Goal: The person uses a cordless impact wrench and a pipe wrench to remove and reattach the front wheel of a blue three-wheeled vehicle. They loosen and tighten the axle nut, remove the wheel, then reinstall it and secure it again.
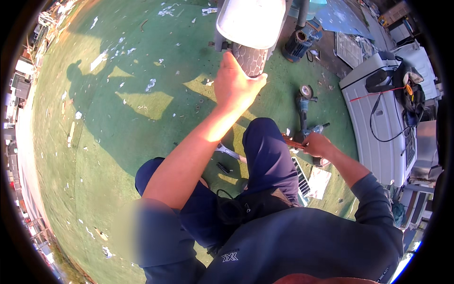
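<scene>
My left hand (235, 87) reaches forward and is closed round the lower part of a patterned tyre (249, 59) beneath a white, rounded mudguard (250, 21). Beside my right knee, my right hand (317, 144) is closed on a slim reddish-brown tool (293, 142), whose kind I cannot make out. Just past that hand lies an angle grinder (303, 106) with a round disc. A teal tool (316, 129) rests close to my right fingers. Between my knees are a metal wrench (229, 151) and a small black piece (223, 167).
A tray of small parts (301, 179) and a white sheet (320, 183) lie right of my knee. A big grey-white casing (378, 123) with a black bag (410, 92) and cable stands at right. A blue motor (302, 41) stands farther ahead. Scraps litter the green floor (113, 156).
</scene>
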A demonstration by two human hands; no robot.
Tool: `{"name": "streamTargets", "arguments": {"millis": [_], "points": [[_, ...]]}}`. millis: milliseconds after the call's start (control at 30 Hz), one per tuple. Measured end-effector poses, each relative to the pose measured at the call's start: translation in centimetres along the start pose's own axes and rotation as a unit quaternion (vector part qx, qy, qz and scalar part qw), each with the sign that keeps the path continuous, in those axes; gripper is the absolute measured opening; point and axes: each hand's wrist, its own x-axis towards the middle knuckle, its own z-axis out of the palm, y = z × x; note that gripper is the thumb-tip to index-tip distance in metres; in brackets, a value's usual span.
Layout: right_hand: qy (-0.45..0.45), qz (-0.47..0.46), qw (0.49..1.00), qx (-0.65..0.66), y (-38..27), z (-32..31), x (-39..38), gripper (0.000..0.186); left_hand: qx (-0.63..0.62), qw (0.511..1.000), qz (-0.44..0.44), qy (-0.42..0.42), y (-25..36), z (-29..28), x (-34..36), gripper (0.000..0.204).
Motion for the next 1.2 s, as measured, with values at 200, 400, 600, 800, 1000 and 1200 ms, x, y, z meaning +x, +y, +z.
{"name": "streamTargets", "arguments": {"millis": [200, 400, 600, 800, 1000, 1200], "points": [[-0.011, 0.021, 1.000, 0.007, -0.3, -0.6, 0.0, 0.027, -0.037, 0.999, 0.035, 0.018, -0.3, -0.3, 0.0, 0.070], [-0.032, 0.014, 0.999, -0.027, -0.8, -1.2, 0.7, 0.023, -0.054, 0.996, 0.058, 0.027, -1.6, 0.0, 0.4, 0.067], [-0.021, 0.013, 1.000, -0.018, -0.9, -1.3, 1.0, 0.025, -0.048, 0.998, 0.033, 0.002, -0.6, 0.0, 0.2, 0.069], [-0.021, -0.003, 0.999, -0.027, -0.6, -1.4, 1.5, 0.020, -0.038, 0.999, 0.024, -0.019, -0.4, -0.4, 0.5, 0.067], [-0.023, -0.004, 1.000, -0.008, 0.1, -1.2, 1.6, 0.019, -0.043, 0.999, 0.024, -0.019, -0.3, -0.3, 0.5, 0.073], [-0.045, 0.037, 0.998, -0.016, -0.8, -1.8, 1.4, 0.023, -0.075, 0.997, 0.014, -0.031, -0.1, -0.6, 0.5, 0.076]]}}
